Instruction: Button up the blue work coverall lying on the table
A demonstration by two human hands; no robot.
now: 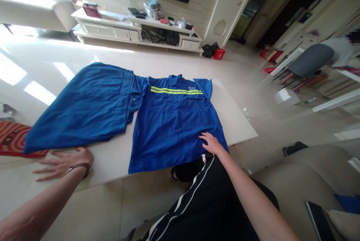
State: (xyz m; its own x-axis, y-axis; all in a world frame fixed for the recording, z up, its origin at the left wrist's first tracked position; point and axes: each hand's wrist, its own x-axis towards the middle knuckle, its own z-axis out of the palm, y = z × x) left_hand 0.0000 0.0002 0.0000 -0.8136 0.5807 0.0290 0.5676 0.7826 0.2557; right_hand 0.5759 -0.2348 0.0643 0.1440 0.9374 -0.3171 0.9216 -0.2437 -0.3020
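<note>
A blue work shirt (165,132) with a yellow and grey reflective stripe lies front side up on the white table (236,117). My right hand (210,143) rests on the lower right part of the shirt, fingers spread and gripping nothing. To the left, a second blue garment (92,102) lies in a broad folded shape, its right edge beside the shirt's left sleeve. My left hand (67,163), with a dark band on the wrist, lies flat on the table just below that garment's lower edge. Its fingers are stretched apart.
A red patterned bag (11,138) is at the left end of the table. Across the floor stand a white TV cabinet (107,31) and a red box (219,54). A grey stool (312,59) and a person's sleeve (341,51) are at right. The sofa (284,181) is close by.
</note>
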